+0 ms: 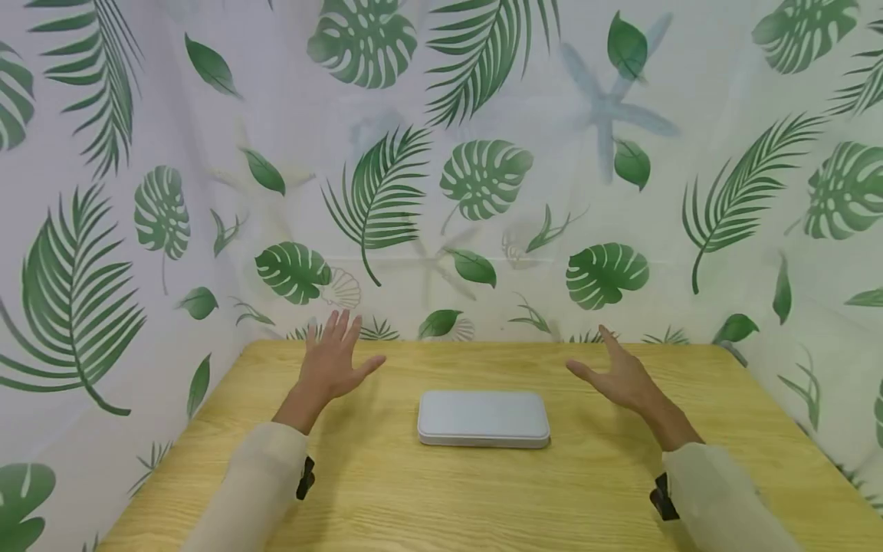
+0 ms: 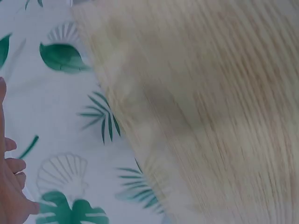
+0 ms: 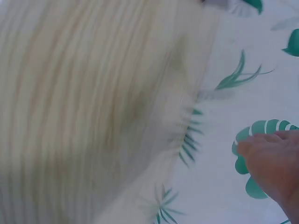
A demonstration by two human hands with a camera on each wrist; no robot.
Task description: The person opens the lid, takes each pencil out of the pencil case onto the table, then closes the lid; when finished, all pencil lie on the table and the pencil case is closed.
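Note:
A pale, flat rectangular case with rounded corners lies closed on the wooden table, in the middle of the head view. Up and to the left of it, my left hand is held over the table, fingers straight and spread, thumb toward the case. On the other side my right hand is raised too, its thumb and fingers stretched apart. Neither hand touches the case. Each wrist view catches part of its own hand, the left hand at the left edge and the right hand at the right edge.
A white curtain printed with green leaves hangs behind the table's far edge and along both sides. Light sleeves cover both forearms, with a dark strap piece at the left wrist and another dark piece at the right.

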